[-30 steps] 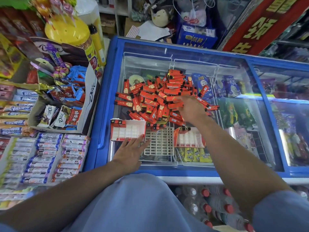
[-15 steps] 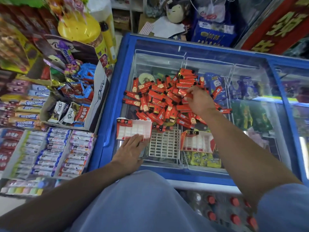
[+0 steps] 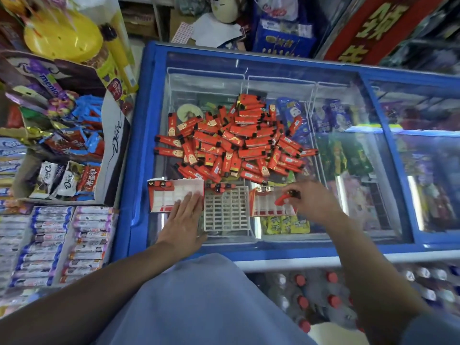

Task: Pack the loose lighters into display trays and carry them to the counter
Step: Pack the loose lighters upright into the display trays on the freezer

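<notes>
So there's a big heap of loose red lighters [image 3: 239, 140] dumped on the glass lid of a blue chest freezer [image 3: 142, 145], ice cream packets visible underneath. Three trays sit along the near edge of the heap: a left tray [image 3: 174, 197] with a few lighters slotted in its top row, an empty white grid tray [image 3: 226, 210] in the middle, and a right tray [image 3: 268, 205] with a couple in.

The right hand [image 3: 311, 200] pinches one lighter [image 3: 282, 199] over the right tray. The left hand [image 3: 184, 220] lies flat, fingers straight, on the left tray's corner.

Left of the freezer are a Dove chocolate box [image 3: 114, 145] and rows of candy rolls [image 3: 57, 245]. Red-capped bottles [image 3: 316, 292] sit below the freezer front.
</notes>
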